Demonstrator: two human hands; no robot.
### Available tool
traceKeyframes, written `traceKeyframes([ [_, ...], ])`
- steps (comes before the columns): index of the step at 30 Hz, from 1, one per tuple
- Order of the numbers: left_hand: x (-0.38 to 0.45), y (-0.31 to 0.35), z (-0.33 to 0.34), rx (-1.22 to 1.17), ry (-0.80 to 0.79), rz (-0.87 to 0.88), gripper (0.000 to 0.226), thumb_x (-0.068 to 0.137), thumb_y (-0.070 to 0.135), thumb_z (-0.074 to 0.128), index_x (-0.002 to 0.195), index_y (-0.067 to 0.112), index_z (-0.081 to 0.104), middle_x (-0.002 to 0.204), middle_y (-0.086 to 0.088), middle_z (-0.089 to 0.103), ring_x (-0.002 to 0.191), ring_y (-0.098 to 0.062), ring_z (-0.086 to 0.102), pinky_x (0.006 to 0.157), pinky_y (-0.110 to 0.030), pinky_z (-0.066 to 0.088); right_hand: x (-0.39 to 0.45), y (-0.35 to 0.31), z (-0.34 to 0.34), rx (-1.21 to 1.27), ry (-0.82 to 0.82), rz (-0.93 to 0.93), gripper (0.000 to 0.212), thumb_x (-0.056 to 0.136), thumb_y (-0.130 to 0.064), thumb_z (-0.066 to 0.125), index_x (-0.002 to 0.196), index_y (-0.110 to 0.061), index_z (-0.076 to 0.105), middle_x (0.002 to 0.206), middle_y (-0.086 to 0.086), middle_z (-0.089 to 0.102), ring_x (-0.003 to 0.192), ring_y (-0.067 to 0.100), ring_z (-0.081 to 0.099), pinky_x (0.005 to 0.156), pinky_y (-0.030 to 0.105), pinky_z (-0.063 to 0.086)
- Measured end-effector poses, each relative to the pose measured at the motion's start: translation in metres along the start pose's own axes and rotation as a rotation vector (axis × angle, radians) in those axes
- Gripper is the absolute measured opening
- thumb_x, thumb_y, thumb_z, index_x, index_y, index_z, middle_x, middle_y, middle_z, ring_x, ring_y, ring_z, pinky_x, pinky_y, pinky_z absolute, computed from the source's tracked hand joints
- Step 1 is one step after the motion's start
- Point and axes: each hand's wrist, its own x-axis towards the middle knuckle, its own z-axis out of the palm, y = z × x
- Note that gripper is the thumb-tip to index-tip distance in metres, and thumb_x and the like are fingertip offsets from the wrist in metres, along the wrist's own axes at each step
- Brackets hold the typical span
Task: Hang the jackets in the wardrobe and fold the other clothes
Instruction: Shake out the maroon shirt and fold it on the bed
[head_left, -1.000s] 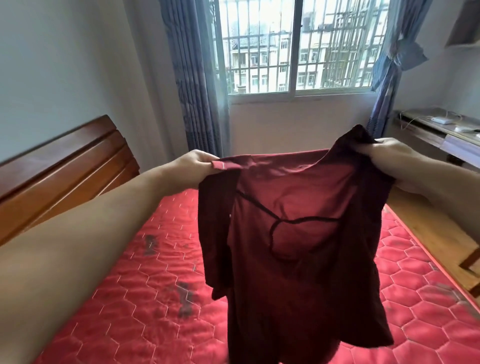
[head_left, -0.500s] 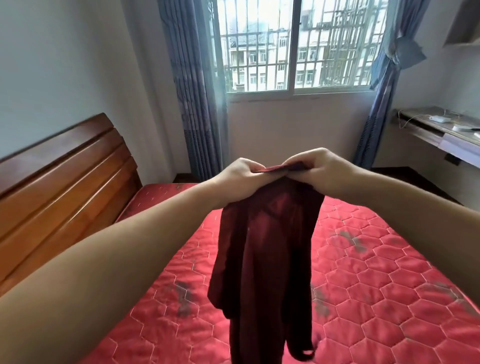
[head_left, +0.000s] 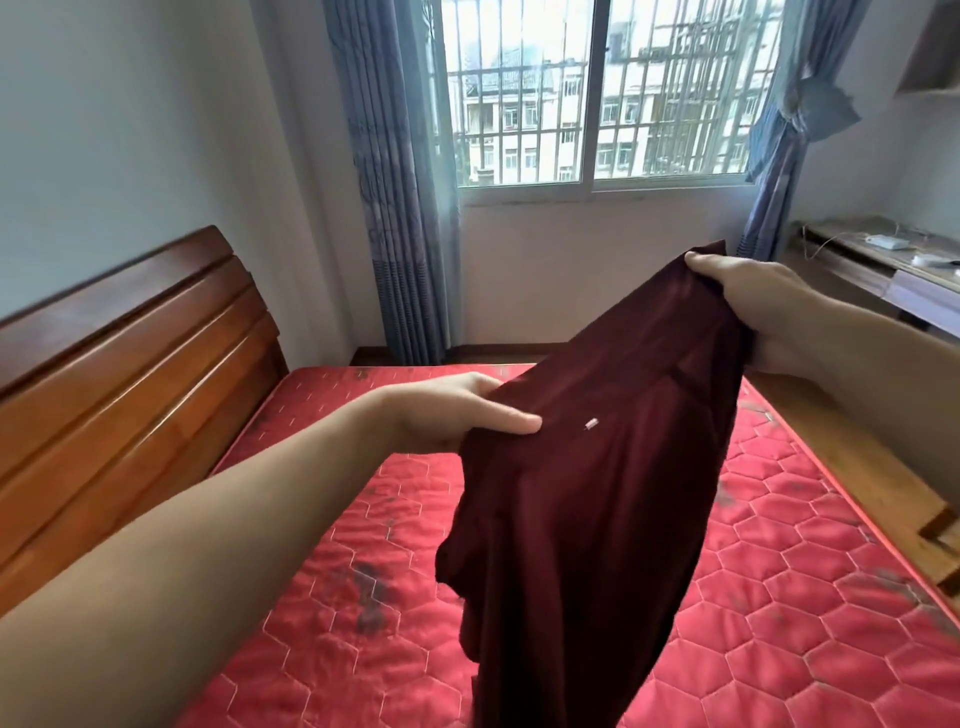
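Observation:
A dark red garment (head_left: 582, 499), folded lengthwise, hangs in the air above the red quilted mattress (head_left: 311, 623). My right hand (head_left: 748, 306) grips its upper end, raised at the right. My left hand (head_left: 457, 410) holds the garment's left edge lower down, thumb lying across the cloth and fingers hidden behind it. The garment slopes from upper right down to the bottom of the view, and its lower end is cut off by the frame edge.
A wooden headboard (head_left: 119, 374) runs along the left. Blue curtains (head_left: 395, 182) flank a barred window (head_left: 602, 93) at the back. A wooden desk (head_left: 883, 270) with small white items stands at the right, beside the wooden floor (head_left: 831, 457).
My hands, held together at the garment's top half a second ago, have parted: the right rose to the right with the top end, the left slid down along the edge.

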Motion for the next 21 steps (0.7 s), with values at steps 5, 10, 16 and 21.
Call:
traceKeyframes([
  [5, 0.021, 0.031, 0.031, -0.257, 0.063, 0.22, 0.013, 0.087, 0.013, 0.066, 0.091, 0.01, 0.077, 0.093, -0.007, 0.075, 0.084, -0.016, 0.071, 0.079, -0.028, 0.057, 0.007, 0.016, 0.008, -0.348, -0.044, -0.06, 0.017, 0.093, -0.027, 0.06, 0.102, -0.013, 0.066, 0.085, 0.005, 0.072, 0.064, 0.012, 0.066, 0.065, 0.027, 0.055],
  [10, 0.044, 0.046, 0.041, -0.094, 0.26, 0.08, 0.01, 0.091, 0.013, 0.063, 0.094, 0.014, 0.072, 0.086, -0.004, 0.073, 0.074, -0.016, 0.068, 0.081, -0.035, 0.056, -0.01, 0.048, 0.02, -0.544, -0.198, -0.394, 0.051, 0.083, -0.001, 0.058, 0.125, -0.028, 0.052, 0.128, -0.002, 0.054, 0.111, 0.009, 0.057, 0.081, 0.016, 0.047],
  [16, 0.031, 0.062, 0.039, 0.511, 0.011, 0.008, 0.017, 0.092, 0.01, 0.062, 0.106, 0.006, 0.07, 0.097, -0.009, 0.072, 0.085, -0.02, 0.067, 0.087, -0.035, 0.056, -0.02, 0.042, 0.017, -1.102, -0.805, -0.274, 0.081, 0.075, 0.006, 0.064, 0.14, -0.035, 0.04, 0.125, -0.02, 0.053, 0.102, -0.013, 0.052, 0.081, 0.008, 0.043],
  [21, 0.009, 0.073, 0.026, 0.579, -0.03, 0.017, 0.017, 0.093, 0.011, 0.061, 0.103, 0.018, 0.073, 0.103, -0.005, 0.074, 0.09, -0.016, 0.07, 0.084, -0.029, 0.057, -0.015, 0.059, 0.032, -1.328, -0.779, -0.189, 0.03, 0.08, -0.019, 0.07, 0.11, -0.017, 0.068, 0.108, -0.003, 0.069, 0.102, 0.016, 0.062, 0.091, 0.033, 0.051],
])
